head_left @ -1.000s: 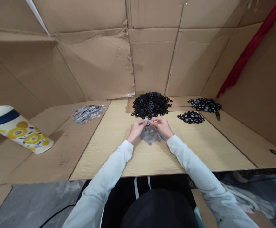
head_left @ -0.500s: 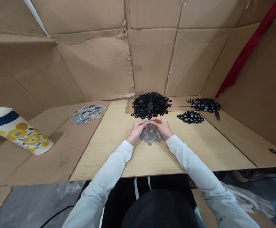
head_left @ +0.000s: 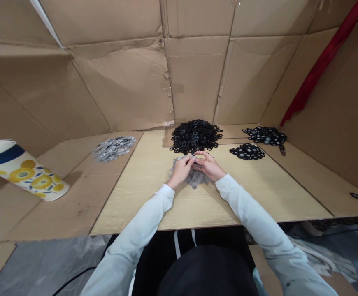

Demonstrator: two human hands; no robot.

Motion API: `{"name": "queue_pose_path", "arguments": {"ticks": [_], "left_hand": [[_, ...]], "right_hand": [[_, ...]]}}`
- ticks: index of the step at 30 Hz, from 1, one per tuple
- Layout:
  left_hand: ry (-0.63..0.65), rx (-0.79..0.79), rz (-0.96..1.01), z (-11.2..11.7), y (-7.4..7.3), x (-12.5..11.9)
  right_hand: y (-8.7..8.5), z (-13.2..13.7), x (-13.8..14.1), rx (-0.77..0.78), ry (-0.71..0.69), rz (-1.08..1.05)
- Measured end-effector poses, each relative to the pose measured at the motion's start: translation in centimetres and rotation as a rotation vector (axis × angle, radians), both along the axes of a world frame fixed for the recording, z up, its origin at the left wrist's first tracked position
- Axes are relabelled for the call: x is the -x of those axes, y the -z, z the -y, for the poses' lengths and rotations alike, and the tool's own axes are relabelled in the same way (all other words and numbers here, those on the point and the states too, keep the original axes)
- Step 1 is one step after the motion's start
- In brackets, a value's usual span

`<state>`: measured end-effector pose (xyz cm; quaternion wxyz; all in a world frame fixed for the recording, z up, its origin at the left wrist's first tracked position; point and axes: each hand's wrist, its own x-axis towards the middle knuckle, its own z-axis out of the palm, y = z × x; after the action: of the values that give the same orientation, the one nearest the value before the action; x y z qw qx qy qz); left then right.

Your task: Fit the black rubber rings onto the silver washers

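Note:
My left hand is closed in a pinch above a pile of thin grey discs. Its fingertips meet those of my right hand. The right hand's index finger is lifted and bent towards the near edge of a heap of black rings, while its thumb and other fingers close by the left fingertips. Whatever sits between the fingers is small and mostly hidden. The grey discs lie under and between both hands, partly covered by them.
Another pile of grey discs lies left on the cardboard. Black rings with grey centres form a near pile and a far pile at right. A flowered cylinder stands left. One ring lies far right. Cardboard walls surround the table.
My left hand has shifted slightly right and turned inward. The right hand's index finger has lifted away from its other fingers. The piles look the same.

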<state>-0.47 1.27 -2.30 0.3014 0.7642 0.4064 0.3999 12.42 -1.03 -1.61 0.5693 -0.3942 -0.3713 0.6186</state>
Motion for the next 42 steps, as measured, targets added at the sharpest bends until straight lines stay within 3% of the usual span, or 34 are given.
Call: {"name": "queue_pose_path", "arguments": {"ticks": [8,13,16,21,28,36,42], "left_hand": [[0.033,0.001,0.046,0.4,0.0,-0.3],[-0.057,-0.009,0.091,0.5,-0.2,-0.4],[-0.07,-0.021,0.102,0.7,-0.5,-0.3],[-0.015,-0.113,0.016,0.9,-1.4,0.0],[0.098,-0.276,-0.209,0.6,-2.0,1.0],[-0.016,-0.13,-0.007,0.9,-1.7,0.2],[0.012,0.008,0.1,0.6,-1.0,0.0]], "right_hand": [[-0.3,0.1,0.1,0.053,0.072,-0.046],[-0.4,0.2,-0.1,-0.103,0.143,0.134],[-0.7,0.3,-0.6,-0.174,0.096,0.193],[-1.0,0.2,-1.8,-0.32,0.033,0.356],[-0.7,0.1,-1.7,-0.45,0.171,0.637],[-1.2,0.4,-0.7,-0.216,0.094,0.117],[-1.0,0.6,0.0,-0.184,0.118,0.106]]}}
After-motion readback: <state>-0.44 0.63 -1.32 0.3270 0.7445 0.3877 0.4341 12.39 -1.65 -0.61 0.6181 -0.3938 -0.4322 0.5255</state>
